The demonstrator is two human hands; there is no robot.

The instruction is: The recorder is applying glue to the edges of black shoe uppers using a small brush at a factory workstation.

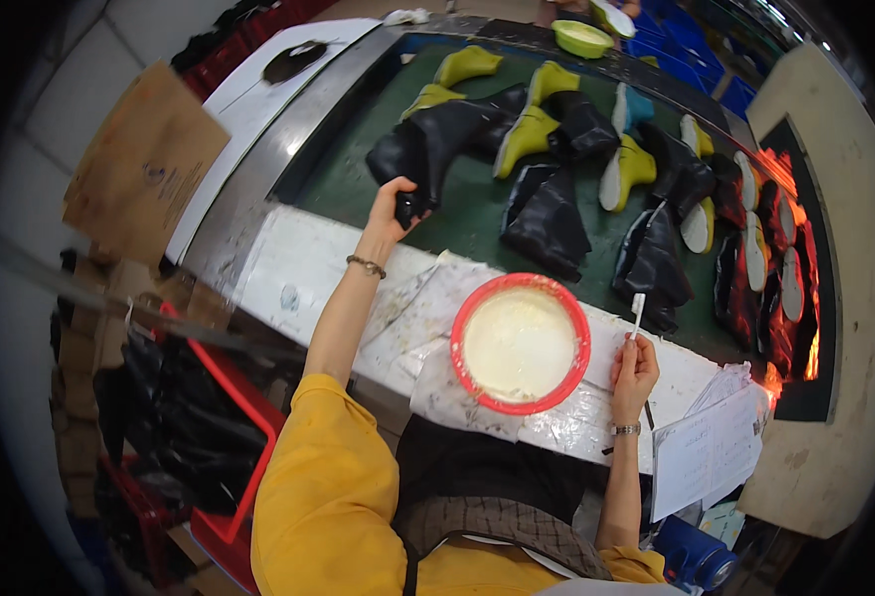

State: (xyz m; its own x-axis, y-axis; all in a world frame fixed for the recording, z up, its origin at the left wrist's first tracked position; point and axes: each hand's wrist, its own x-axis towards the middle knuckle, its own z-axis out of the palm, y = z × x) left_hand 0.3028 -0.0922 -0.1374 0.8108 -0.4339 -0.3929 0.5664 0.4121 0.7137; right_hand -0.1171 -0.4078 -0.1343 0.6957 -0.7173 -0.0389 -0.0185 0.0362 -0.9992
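Observation:
My left hand is closed around the end of a black boot upper, above the near left part of the green conveyor belt. Between the fingers of my right hand is a small white brush, shaped like a toothbrush, with its head pointing up and away from me. A red bowl of creamy white liquid stands between my hands on the white ledge. Beyond it, another black boot upper lies on the belt, with more uppers and yellow-green soles around it.
At the right, pairs pass beside a glowing orange heater opening. Papers hang by the ledge's right end. A red crate of black pieces stands at lower left, a cardboard sheet above. Across the belt, a person's hand is near a green bowl.

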